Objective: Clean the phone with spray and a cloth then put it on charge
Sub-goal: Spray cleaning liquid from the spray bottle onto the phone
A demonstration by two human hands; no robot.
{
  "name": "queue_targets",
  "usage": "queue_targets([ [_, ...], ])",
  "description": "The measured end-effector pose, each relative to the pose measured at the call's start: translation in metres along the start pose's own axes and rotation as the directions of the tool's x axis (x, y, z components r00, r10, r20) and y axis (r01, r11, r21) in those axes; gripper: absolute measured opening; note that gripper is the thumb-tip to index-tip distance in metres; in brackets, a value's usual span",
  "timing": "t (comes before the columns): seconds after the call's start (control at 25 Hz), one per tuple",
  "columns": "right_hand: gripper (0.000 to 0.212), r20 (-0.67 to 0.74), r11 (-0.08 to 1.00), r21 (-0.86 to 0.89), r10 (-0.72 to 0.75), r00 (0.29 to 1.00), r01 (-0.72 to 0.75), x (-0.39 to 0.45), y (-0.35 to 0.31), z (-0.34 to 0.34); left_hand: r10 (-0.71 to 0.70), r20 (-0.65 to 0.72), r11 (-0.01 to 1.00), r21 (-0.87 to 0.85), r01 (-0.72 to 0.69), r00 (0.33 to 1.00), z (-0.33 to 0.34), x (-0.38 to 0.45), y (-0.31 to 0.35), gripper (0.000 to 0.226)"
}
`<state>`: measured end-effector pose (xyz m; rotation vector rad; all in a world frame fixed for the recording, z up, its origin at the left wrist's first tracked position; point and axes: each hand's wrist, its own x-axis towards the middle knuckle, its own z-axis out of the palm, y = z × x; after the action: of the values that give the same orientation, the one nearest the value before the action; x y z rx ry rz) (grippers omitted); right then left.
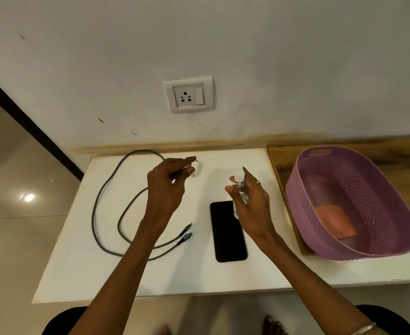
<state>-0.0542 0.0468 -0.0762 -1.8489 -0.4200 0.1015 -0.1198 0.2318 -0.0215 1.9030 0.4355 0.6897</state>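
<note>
A black phone (pixel 228 234) lies face up on the white table (pixel 83 267), near the front. My right hand (pixel 250 201) holds a small clear spray bottle (pixel 240 183) with a white nozzle just above the phone's far end. My left hand (pixel 167 187) hovers over the table's back middle with its fingers loosely curled. A small white piece (pixel 192 169) shows at its fingertips; whether it is held or lies on the table I cannot tell. An orange cloth (pixel 334 221) lies inside the purple basket (pixel 303 213) to the right.
A grey charging cable (pixel 107 189) loops over the left half of the table, both plugs (pixel 187 232) lying left of the phone. A wall socket with a switch (pixel 189 95) sits above the table. The basket stands on a wooden tray (pixel 281 165).
</note>
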Motion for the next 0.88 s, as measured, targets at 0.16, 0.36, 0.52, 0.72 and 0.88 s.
queue_targets([
  [0.16, 0.059, 0.070, 1.000, 0.010, 0.002, 0.998, -0.003, -0.001, -0.002, 0.023, -0.030, 0.016, 0.995, -0.091, 0.031, 0.999, 0.011, -0.007, 0.010, 0.022],
  [0.36, 0.049, 0.122, 0.999, 0.001, -0.053, 0.991, 0.053, -0.005, -0.010, 0.038, -0.099, -0.012, 0.971, -0.221, 0.094, 0.995, 0.024, -0.012, 0.016, 0.023],
  [0.52, 0.046, 0.091, 0.989, 0.041, -0.146, 0.985, 0.143, -0.005, -0.020, 0.040, -0.060, 0.025, 0.979, -0.192, 0.064, 0.998, 0.027, -0.014, 0.018, 0.021],
  [0.72, 0.055, 0.050, 0.988, 0.016, -0.152, 0.987, 0.151, -0.004, -0.029, 0.038, -0.099, 0.037, 0.971, -0.216, 0.105, 0.994, 0.023, -0.010, 0.016, 0.017],
  [0.88, 0.036, 0.107, 0.996, 0.063, -0.067, 0.992, 0.060, -0.004, -0.029, 0.039, -0.163, 0.078, 0.951, -0.252, 0.178, 0.983, 0.016, -0.009, 0.011, 0.014],
])
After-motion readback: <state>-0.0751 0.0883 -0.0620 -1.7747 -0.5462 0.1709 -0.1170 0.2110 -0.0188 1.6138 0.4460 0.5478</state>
